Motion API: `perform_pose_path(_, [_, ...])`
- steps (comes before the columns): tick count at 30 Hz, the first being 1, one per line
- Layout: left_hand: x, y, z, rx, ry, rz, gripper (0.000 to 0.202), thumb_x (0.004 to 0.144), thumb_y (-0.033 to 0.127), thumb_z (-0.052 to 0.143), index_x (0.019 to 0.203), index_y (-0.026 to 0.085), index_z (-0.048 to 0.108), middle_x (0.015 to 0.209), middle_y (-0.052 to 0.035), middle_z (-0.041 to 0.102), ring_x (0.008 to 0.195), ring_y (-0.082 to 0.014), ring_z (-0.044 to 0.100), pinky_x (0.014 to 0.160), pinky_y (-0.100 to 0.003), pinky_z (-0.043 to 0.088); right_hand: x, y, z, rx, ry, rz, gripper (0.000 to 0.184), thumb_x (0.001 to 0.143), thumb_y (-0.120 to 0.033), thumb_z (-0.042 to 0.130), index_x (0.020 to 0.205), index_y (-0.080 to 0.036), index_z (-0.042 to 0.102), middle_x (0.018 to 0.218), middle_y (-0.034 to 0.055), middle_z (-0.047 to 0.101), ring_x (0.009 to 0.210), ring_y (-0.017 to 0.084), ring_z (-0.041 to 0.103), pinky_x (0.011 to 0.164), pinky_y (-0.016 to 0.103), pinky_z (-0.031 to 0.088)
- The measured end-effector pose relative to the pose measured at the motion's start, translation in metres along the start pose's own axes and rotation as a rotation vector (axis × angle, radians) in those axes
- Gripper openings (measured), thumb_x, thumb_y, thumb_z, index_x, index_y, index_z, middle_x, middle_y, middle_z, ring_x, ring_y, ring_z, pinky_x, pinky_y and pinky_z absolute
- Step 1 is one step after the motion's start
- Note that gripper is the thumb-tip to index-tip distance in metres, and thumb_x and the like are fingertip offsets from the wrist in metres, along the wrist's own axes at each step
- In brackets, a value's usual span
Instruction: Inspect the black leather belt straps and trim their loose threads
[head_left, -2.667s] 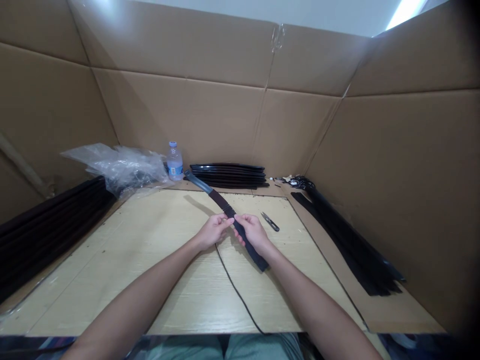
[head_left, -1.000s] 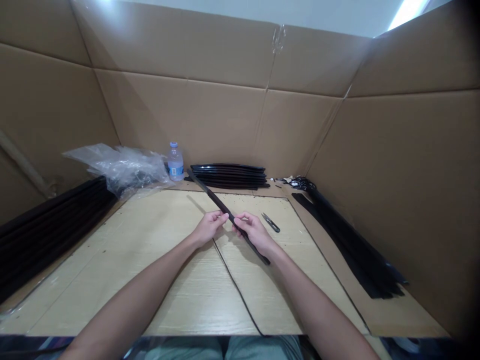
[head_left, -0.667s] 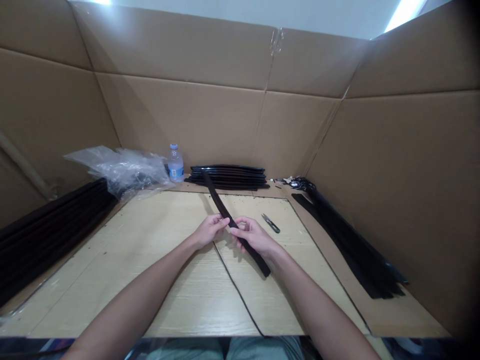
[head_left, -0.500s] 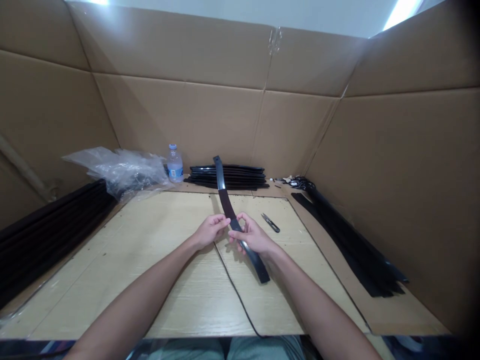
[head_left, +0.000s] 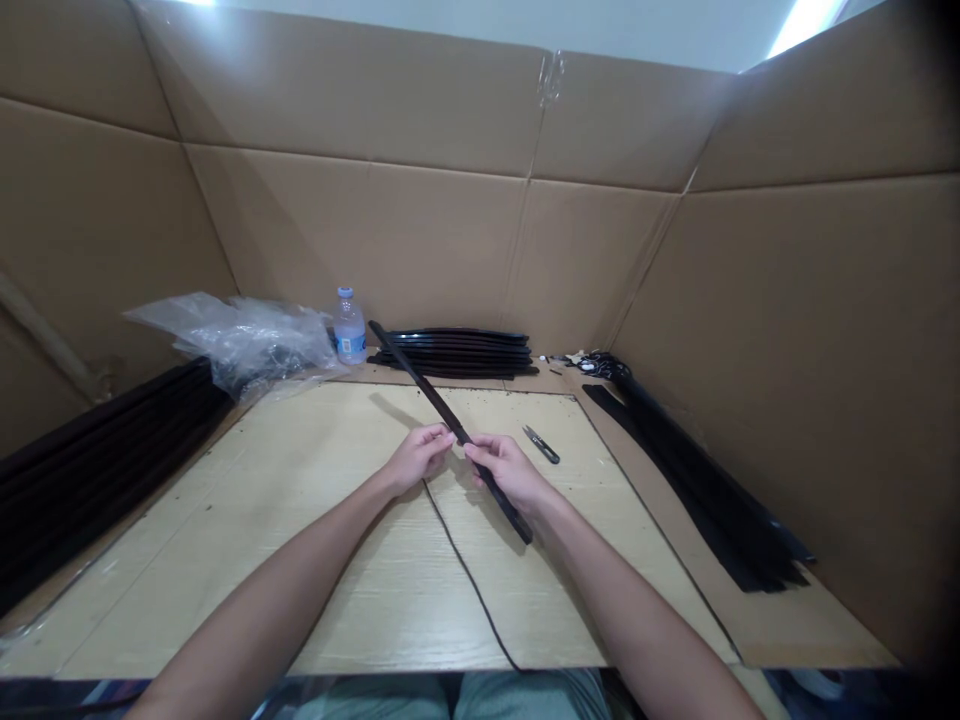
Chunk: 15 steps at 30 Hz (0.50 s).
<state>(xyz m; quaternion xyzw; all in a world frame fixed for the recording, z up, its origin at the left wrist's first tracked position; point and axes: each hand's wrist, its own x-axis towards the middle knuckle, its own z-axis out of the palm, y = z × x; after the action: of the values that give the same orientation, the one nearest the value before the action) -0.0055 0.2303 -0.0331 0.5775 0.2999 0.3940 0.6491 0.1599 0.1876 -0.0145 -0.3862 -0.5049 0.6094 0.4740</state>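
Note:
A long, slightly curved black strip [head_left: 421,380] is held up at a slant above the table, its narrow edge turned toward me. My left hand [head_left: 417,460] is closed, thumb and fingers pinching at the strip's middle. Just below that, my right hand [head_left: 504,468] grips the strip between thumb and fingers. A dark cord [head_left: 469,575] runs from beneath my left hand to the table's front edge; whether my left fingers also hold it is hidden. Right of my right hand lies a pair of black thread snips [head_left: 541,445].
Black strips [head_left: 457,352] are stacked at the back, beside a water bottle [head_left: 350,330] and clear plastic bags [head_left: 255,340]. Long black pieces lie in a left pile [head_left: 97,450] and a right pile [head_left: 697,480]. Cardboard walls [head_left: 360,220] enclose the wooden table [head_left: 262,540].
The strip has rolled from showing its broad face to showing its narrow edge. Its far end has swung left, toward the bottle. My right fingers have shifted around it; the left hand stays nearly in place.

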Motion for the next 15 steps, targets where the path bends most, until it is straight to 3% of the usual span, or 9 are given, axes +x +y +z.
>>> perform_pose_path(4, [0.0002,-0.0002,0.0006,0.030,0.010,0.022,0.032,0.077,0.044,0.061,0.069,0.015,0.048,0.046,0.0088,0.031,0.037,-0.0034,0.024,0.038,-0.019,0.013,0.0000,0.0027,0.0015,0.001,-0.023,-0.015,0.028,0.070,-0.039,0.070,0.080,-0.015,0.062,0.063,-0.0030,0.053,0.045,0.005,0.043,0.040,0.018,0.040])
perform_pose_path(9, [0.0011,-0.0036,0.0002,0.013,0.026,0.006,0.033,0.077,0.043,0.061,0.067,0.014,0.049,0.044,0.0087,0.031,0.035,-0.0027,0.023,0.037,-0.019,0.012,0.0011,0.0092,0.0006,-0.044,-0.003,-0.030,0.039,0.068,-0.039,0.071,0.096,-0.018,0.052,0.071,-0.0013,0.060,0.046,0.008,0.051,0.034,0.018,0.041])
perform_pose_path(12, [0.0012,-0.0049,-0.0004,-0.017,0.045,0.007,0.035,0.078,0.043,0.061,0.063,0.015,0.045,0.045,0.0084,0.032,0.034,-0.0023,0.023,0.037,-0.019,0.012,0.0029,0.0088,0.0000,-0.010,0.004,-0.036,0.036,0.075,-0.044,0.063,0.098,-0.021,0.048,0.076,0.0005,0.064,0.045,0.009,0.052,0.033,0.018,0.039])
perform_pose_path(15, [0.0021,-0.0048,-0.0010,-0.050,0.058,-0.001,0.036,0.077,0.044,0.061,0.062,0.016,0.044,0.046,0.0088,0.030,0.033,-0.0022,0.022,0.036,-0.019,0.011,0.0049,0.0062,0.0000,0.001,0.035,-0.034,0.032,0.080,-0.048,0.054,0.095,-0.019,0.052,0.075,0.0016,0.064,0.043,0.007,0.047,0.034,0.016,0.034])
